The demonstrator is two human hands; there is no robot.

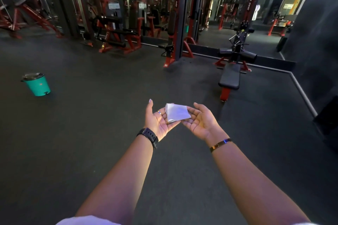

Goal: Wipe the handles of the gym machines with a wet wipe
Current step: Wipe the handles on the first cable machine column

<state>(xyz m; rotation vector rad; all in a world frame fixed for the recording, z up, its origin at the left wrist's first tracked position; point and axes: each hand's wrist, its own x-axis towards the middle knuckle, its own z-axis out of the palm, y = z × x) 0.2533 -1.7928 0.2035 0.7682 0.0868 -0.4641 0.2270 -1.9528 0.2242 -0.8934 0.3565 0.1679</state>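
Wet wipe [176, 114]: white, folded into a small flat packet, roughly four-sided, edges slightly uneven, faint bluish cast on top. It sits in the air above the dark floor [91, 133], nearer the camera than the bench [229, 76] and a little left of it.

Left hand [158, 122] and right hand [201, 120]: both palm up, side by side, with the wipe lying across the fingers [159, 113] of both. Fingers loosely spread and only slightly bent; both thumbs stand clear of the wipe.

Black watch [149, 136] on left wrist, gold bracelet [220, 144] on right.

Teal bin [37, 86]: far left of the bench, on the floor
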